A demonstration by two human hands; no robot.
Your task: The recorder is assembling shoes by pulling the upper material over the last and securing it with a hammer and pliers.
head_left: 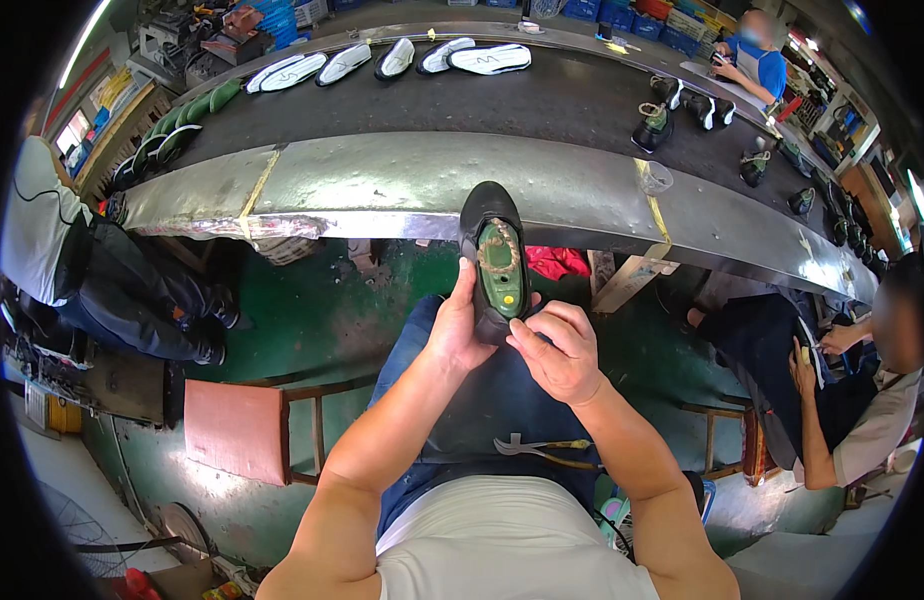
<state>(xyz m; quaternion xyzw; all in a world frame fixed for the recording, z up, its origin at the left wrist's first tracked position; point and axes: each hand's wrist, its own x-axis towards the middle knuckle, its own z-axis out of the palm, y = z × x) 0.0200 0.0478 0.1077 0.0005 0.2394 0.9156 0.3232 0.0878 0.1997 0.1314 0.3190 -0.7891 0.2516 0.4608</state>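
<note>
A black shoe upper (490, 203) on a green last (503, 272) is held over my lap, toe pointing away from me. The underside of the last faces up, with the black edge wrapped round it and a tan puckered ring near the front. My left hand (460, 325) grips the shoe's left side, thumb along the edge. At the heel end, my right hand (560, 350) pinches the edge between thumb and fingers; its other fingers are curled. Pincers (547, 450) with yellowish handles lie across my lap.
Ahead runs a metal-edged bench (382, 185) with a dark belt (402, 105). White soles (490, 60) lie along its far side, and black shoes (652, 128) stand to the right. Left is a stool (237, 432). Co-workers sit at right (842, 400) and far right; another person (132, 280) is at left.
</note>
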